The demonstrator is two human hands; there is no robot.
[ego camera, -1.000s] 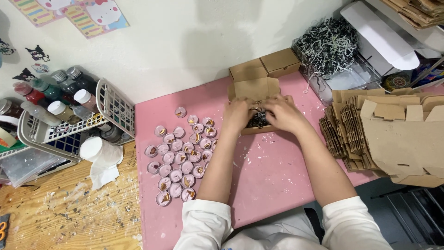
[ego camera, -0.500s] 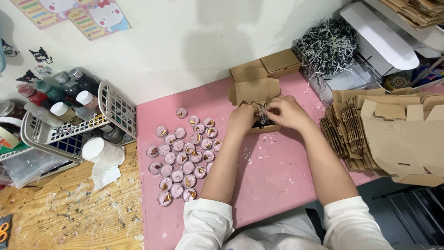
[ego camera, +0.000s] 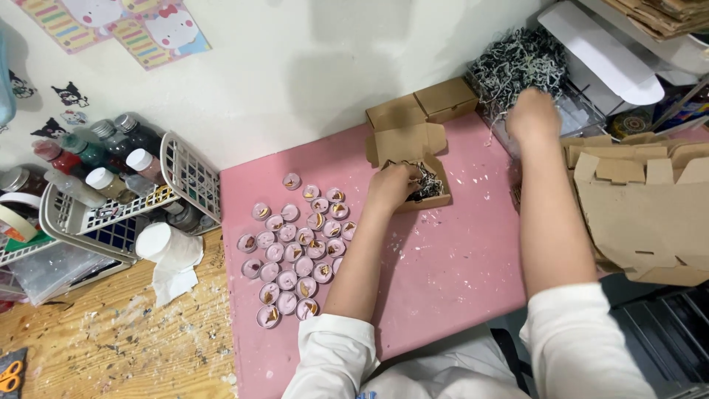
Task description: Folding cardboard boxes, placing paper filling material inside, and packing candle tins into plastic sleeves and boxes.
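Observation:
A small open brown cardboard box [ego camera: 432, 199] sits on the pink mat [ego camera: 443, 273], partly filled with black-and-white shredded paper. My left hand [ego camera: 391, 188] rests on the box's left side, fingers pressed into the shreds. My right hand [ego camera: 532, 114] is stretched out to the far right, at the clear bin of shredded paper [ego camera: 517, 63]; its fingers are hidden from me. To the left of the box lie several small round pink tealight candles [ego camera: 295, 251] in a loose cluster.
Closed small brown boxes [ego camera: 428, 103] stand by the wall. Flat cardboard box blanks [ego camera: 642, 207] are stacked at right. A white wire basket [ego camera: 111, 207] of paint bottles sits left, with a white roll [ego camera: 159, 244] on the wooden table.
My right hand has left the small box and moved up and right to the shredded paper bin. My left hand stays at the box.

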